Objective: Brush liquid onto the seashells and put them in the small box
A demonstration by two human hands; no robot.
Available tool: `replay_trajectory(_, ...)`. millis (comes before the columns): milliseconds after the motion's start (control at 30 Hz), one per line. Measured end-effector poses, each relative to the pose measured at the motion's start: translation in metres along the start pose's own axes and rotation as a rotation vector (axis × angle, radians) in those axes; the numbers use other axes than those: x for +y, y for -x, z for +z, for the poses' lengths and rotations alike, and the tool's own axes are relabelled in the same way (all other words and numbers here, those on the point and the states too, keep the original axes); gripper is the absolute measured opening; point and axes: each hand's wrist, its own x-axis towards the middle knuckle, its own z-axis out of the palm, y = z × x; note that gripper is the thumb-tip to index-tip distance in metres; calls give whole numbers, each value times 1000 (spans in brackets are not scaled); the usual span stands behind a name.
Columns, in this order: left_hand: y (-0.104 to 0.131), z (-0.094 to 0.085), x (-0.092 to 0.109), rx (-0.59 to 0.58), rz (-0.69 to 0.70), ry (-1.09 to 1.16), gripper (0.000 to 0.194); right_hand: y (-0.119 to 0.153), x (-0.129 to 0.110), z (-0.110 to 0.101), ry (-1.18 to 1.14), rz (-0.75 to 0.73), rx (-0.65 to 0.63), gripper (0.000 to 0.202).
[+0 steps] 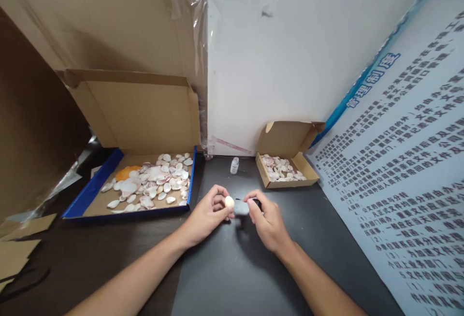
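Observation:
My left hand [210, 209] is closed, pinching a small cream, ribbed seashell [229, 202] between thumb and fingers. Just to its right, my right hand [266, 217] grips a small tool with a black handle [257, 203]. A pale grey, flat-looking part [240, 208] reaches from the right fingers toward the shell; its exact kind is unclear. The two hands are close together above the dark grey mat, and I cannot tell whether the pale part touches the shell. Beyond them stands a small clear bottle [234, 165] with a label.
At left lies an open blue-edged cardboard box [101, 195] with many white and pinkish shells and an orange piece [126, 173]. A smaller open cardboard box [290, 184] of shells stands at back right. A white panel [268, 64] and a printed board [398, 161] bound the mat [224, 277].

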Motion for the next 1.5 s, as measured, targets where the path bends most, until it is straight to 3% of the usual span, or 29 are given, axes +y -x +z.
replay_trajectory(167,-1,-3,0,11,21,-37,34,2,-5,1,-27,-32,-78,25)
replay_trajectory(333,-1,-5,1,11,-3,-23,35,3,-10,0,18,0,-2,25)
replay_trajectory(500,-1,-6,2,-40,8,-70,35,5,-12,2,0,-39,-94,24)
replay_trajectory(667,0,-4,2,-44,-4,-48,30,4,-11,3,12,17,-9,24)
replay_trajectory(833,1,-3,2,-86,-8,-25,32,4,-6,5,-47,-20,-57,26)
replay_trajectory(1000,1,-5,2,-113,-5,-11,35,4,-5,6,-49,8,46,26)
replay_trajectory(1133,1,-6,2,-137,10,1,33,5,-8,6,-92,-52,-51,26)
replay_trajectory(1333,2,-6,3,-119,-24,11,35,4,-8,4,-23,-7,17,24)
replay_trajectory(1500,2,-6,3,-142,-23,14,34,6,-12,4,-71,-52,-78,24)
